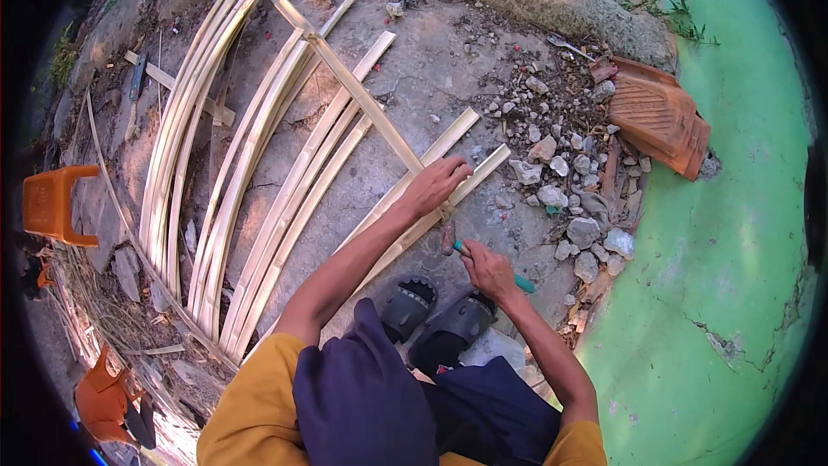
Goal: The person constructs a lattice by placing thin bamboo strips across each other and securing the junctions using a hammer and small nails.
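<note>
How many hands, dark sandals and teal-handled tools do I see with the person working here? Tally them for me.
Left hand and right hand: 2
Left sandal and right sandal: 2
Teal-handled tool: 1
Total: 5

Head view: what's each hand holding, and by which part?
The right hand grips a teal-handled tool by its handle. The left hand is at the near end of the crosswise strip; whether it grips cannot be told.

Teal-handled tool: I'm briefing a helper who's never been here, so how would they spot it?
Start at the green ground, picture right, then move left to the right hand. The teal-handled tool is in its grip, its color unlike the pale strips nearby.
</note>
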{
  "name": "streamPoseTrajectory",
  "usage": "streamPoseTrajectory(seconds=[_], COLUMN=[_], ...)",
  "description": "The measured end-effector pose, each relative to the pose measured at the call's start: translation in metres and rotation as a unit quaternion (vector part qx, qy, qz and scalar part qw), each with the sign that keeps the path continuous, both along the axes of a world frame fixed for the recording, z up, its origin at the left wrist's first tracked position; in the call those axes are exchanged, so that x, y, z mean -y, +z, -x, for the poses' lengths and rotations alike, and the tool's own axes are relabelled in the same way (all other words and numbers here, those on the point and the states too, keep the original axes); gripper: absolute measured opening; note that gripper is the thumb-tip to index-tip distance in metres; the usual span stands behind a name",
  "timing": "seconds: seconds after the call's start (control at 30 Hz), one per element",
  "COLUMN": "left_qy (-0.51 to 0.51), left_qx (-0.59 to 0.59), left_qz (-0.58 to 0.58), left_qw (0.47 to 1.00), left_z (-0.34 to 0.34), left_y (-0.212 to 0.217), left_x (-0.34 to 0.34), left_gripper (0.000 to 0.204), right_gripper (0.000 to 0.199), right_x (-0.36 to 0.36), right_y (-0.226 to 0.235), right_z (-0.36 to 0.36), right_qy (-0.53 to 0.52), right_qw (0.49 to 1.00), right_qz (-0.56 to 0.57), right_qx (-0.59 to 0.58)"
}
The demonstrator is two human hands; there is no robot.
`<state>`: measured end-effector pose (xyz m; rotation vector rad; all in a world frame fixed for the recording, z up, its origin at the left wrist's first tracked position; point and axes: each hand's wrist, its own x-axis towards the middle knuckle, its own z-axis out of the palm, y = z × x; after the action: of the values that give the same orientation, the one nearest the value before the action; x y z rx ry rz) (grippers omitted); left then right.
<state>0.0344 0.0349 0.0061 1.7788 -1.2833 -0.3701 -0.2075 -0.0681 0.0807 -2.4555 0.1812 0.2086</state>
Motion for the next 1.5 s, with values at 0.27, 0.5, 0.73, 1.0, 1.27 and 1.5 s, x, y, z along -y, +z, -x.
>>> streamPoseTrajectory(seconds=[0.27, 0.5, 0.73, 1.0, 1.27, 1.5], left_qy=[0.135, 0.139, 0.123, 0.124, 0.120, 0.083], left_qx=[-0.096, -0.061, -0.059, -0.073, -0.085, -0.079], left_qz=[-0.111, -0.126, -0.127, -0.127, -0.130, -0.180], left_qw=[0.980, 0.980, 0.982, 0.981, 0.981, 0.977], left_z=[0.010, 0.016, 0.017, 0.013, 0.013, 0.009], left_y=[-0.002, -0.009, -0.014, -0.013, -0.014, -0.007], left_x=[0.027, 0.031, 0.026, 0.027, 0.030, 0.030], left_gripper=[0.027, 0.024, 0.017, 0.018, 0.016, 0.018], right_gripper=[0.033, 0.032, 0.034, 0.022, 0.029, 0.024], right_x=[-0.003, 0.006, 0.010, 0.008, 0.010, 0.008], right_y=[-0.010, -0.009, -0.013, -0.002, -0.007, -0.007], right_z=[-0.011, -0.008, -0.008, -0.018, -0.019, -0.022], right_qy=[-0.005, 0.040, 0.085, 0.147, 0.077, 0.062], right_qw=[1.000, 0.999, 0.996, 0.986, 0.996, 0.994], right_qz=[0.006, -0.006, -0.014, 0.016, 0.019, -0.015], right_qx=[-0.025, -0.024, 0.036, 0.076, 0.028, 0.094])
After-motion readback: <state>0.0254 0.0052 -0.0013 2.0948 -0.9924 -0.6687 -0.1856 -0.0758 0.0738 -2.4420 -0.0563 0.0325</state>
